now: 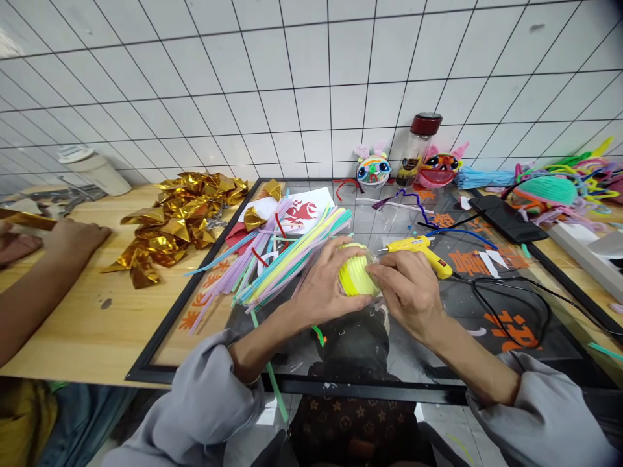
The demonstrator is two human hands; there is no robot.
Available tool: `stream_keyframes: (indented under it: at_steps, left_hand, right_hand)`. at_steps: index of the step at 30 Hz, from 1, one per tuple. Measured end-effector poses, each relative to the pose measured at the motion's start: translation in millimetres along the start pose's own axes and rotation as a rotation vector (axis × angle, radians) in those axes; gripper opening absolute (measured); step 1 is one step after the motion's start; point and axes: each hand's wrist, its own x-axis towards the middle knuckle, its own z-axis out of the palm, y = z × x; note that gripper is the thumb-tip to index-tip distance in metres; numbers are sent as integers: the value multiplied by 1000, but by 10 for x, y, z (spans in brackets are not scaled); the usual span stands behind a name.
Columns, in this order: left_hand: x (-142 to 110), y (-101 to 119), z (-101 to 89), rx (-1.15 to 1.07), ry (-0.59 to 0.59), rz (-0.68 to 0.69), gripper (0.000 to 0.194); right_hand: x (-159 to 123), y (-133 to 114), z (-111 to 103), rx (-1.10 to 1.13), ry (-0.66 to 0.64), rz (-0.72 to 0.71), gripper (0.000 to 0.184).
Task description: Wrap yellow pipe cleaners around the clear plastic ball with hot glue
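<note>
Both my hands are closed around a small round object wound with bright yellow pipe cleaner (pixel 354 275), held just above the glass work mat (pixel 487 337). My left hand (pixel 324 292) cups it from the left with the fingers wrapped over it. My right hand (pixel 409 292) presses on its right side with pinched fingertips. A spread of pastel pipe cleaners (pixel 287 253) lies right behind my left hand. A yellow glue gun (pixel 418 250) lies just beyond my right hand, its black cable trailing to the right.
Crumpled gold foil (pixel 180 217) sits on the wooden table at left, where another person's hands (pixel 53 240) work. Two craft masks (pixel 372 170) and a dark-lidded jar (pixel 419 146) stand by the tiled wall. More pipe cleaners and a teal ball (pixel 548 189) lie at right.
</note>
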Motion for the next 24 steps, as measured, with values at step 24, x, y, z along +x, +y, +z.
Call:
stream_keyframes:
  at_steps: [24]
  left_hand:
    - [0,-39,-10,34,60,127,68]
  right_hand:
    - [-7,14,9,-71,31,-66,20]
